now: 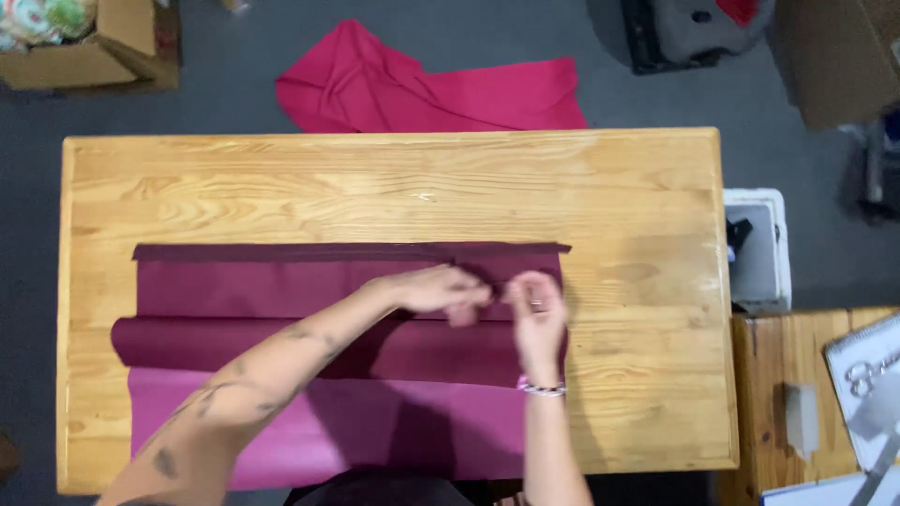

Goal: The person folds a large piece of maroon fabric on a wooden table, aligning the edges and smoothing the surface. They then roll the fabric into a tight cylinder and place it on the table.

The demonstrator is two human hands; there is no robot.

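Pinching the dark maroon folded fabric sheet on the pale wooden desk, your left hand and right hand close their grip together, seemingly keeping its crease flat.

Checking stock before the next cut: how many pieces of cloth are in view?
2: a maroon cloth on the table under both hands, and a red cloth on the floor beyond it. More may be hidden.

right hand motion-blurred, fingertips' grip on maroon fabric unclear, notebook cut off
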